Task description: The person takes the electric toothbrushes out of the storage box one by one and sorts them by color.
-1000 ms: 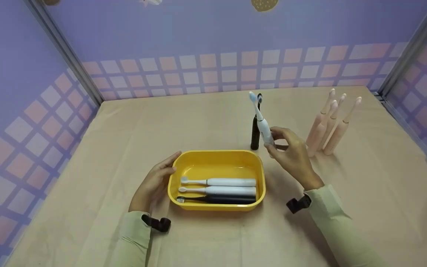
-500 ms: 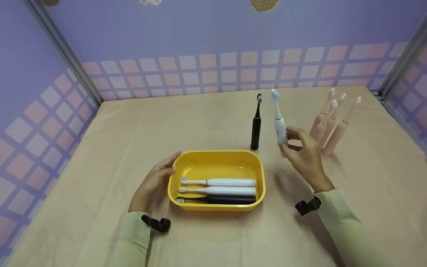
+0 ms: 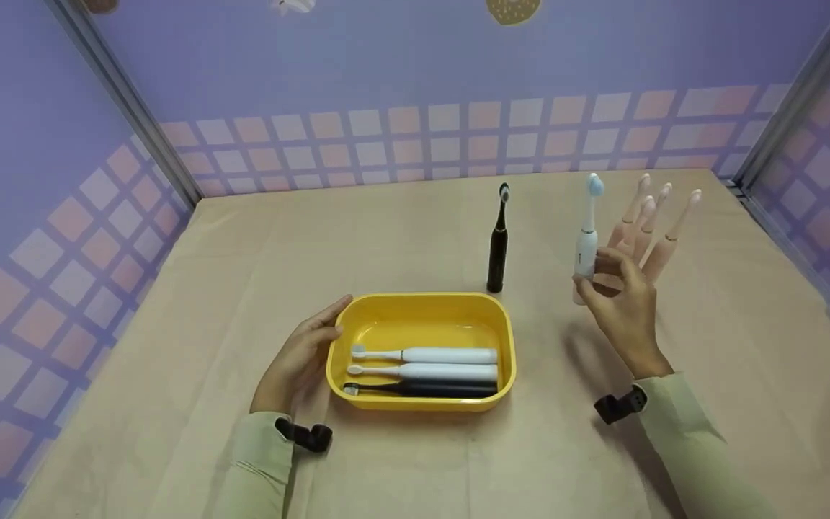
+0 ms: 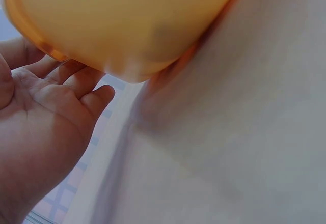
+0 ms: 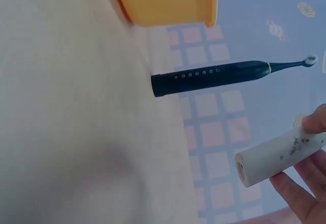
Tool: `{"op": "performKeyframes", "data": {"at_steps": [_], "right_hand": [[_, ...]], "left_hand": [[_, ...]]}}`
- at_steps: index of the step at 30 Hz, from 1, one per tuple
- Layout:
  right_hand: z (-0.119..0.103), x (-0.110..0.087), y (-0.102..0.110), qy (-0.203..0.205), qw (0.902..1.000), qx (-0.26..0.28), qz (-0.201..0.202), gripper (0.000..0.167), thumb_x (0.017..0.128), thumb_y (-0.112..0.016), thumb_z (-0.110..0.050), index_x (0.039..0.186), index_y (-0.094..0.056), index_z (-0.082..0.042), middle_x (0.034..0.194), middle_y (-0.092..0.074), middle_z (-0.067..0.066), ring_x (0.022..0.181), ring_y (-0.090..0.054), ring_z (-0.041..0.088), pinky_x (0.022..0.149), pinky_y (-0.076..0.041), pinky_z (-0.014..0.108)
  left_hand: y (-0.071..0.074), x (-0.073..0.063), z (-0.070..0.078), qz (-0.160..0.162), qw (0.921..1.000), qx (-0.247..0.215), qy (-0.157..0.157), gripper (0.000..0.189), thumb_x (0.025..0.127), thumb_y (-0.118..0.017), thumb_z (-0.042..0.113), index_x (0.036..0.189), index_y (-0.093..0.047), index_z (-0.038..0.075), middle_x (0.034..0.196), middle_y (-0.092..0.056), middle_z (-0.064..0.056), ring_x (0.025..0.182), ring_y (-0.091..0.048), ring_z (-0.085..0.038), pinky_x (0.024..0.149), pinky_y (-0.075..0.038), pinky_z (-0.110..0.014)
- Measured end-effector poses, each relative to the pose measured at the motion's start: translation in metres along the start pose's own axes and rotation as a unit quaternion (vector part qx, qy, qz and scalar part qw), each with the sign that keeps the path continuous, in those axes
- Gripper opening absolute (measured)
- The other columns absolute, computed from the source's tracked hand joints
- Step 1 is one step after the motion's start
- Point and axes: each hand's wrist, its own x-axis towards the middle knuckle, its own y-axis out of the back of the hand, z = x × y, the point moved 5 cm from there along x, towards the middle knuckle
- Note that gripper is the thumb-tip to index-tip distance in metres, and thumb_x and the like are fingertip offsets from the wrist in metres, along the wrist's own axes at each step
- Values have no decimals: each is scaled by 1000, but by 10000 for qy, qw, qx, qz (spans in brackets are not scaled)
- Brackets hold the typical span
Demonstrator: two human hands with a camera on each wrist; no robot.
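Note:
In the head view, my right hand (image 3: 620,306) pinches the handle of a white electric toothbrush (image 3: 586,249), held upright with its pale blue bristles on top. The right wrist view shows the bare base of this white toothbrush (image 5: 275,158) between thumb and fingers. At the left rim of a yellow tray (image 3: 422,306), my left hand (image 3: 303,353) holds on, thumb over the rim and fingers along the outer wall. Inside the tray lie two white toothbrushes (image 3: 451,355) and a black toothbrush (image 3: 444,389), side by side with heads to the left.
A black electric toothbrush (image 3: 498,256) stands upright behind the tray's right corner. Several pink toothbrushes (image 3: 663,249) stand at the right, partly hidden behind my right hand. Patterned panels (image 3: 415,137) enclose the table's back and sides.
My right hand has carried the white toothbrush rightward, away from the black one and over to the pink ones, turning it from tilted to upright. The left hand and tray stay put.

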Motion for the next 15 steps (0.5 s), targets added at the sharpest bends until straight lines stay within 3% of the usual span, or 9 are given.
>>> {"op": "performKeyframes", "data": {"at_steps": [5,12,15], "right_hand": [[7,0,10,-80,9995,92,280,40,79,-69,9,117,-57,9,103,-65,14,93,-61,1,76,-54,12],[13,0,26,-120,9972,169,716,38,79,-69,8,115,-57,11,100,-59,-9,92,-60,3,77,-53,9],[19,1,32,-244,9954,174,914,39,79,-68,8,116,-57,11,100,-57,-14,92,-60,4,77,-52,9]], "left_hand": [[1,0,-1,58,9999,102,62,60,97,-42,10,154,-25,13,161,-18,-6,147,-22,-22,115,-30,-30],[10,7,-13,-29,9997,-190,125,62,94,-46,12,153,-28,18,159,-24,4,143,-31,-11,112,-34,-26],[11,7,-15,-39,9997,-201,95,61,95,-45,11,153,-28,18,159,-24,4,143,-31,-12,112,-35,-27]]}}
